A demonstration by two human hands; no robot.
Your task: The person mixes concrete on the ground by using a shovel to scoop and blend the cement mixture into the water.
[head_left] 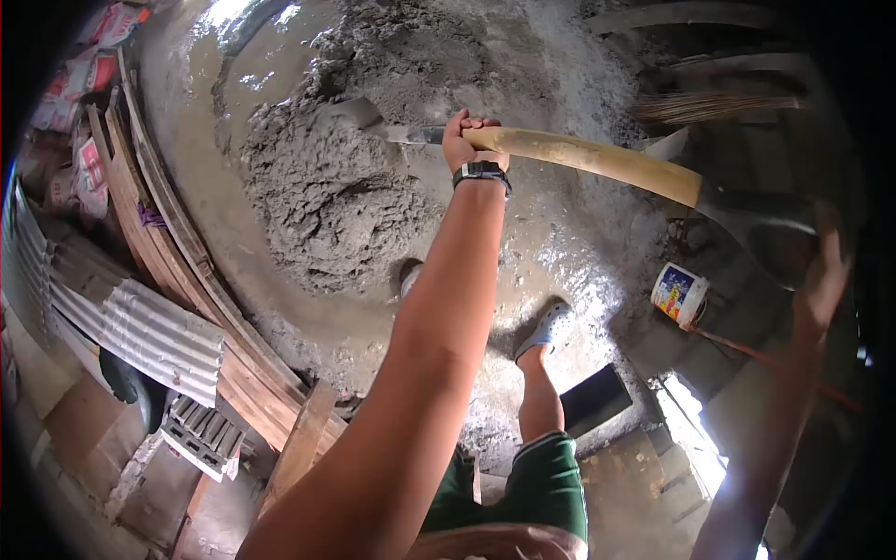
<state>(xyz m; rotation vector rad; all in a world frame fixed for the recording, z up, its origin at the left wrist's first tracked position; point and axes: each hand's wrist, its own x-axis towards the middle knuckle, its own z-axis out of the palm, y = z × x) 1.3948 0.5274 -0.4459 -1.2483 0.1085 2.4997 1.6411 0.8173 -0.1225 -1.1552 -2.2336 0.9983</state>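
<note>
A shovel with a pale wooden shaft and a dark D-shaped grip lies across my view. My left hand, with a dark watch at the wrist, is wrapped round the lower shaft near the metal socket. At the far right, my right hand is closed on the D-grip; shadow hides part of its fingers. The shovel's blade rests at the upper part of a heap of wet grey mortar, and mortar partly covers it.
Long wooden planks and corrugated metal sheets lie on the left, near printed sacks. To the right are a labelled bucket and a stick broom. My clog-shod foot stands on the wet floor; a dark rectangular piece lies behind it.
</note>
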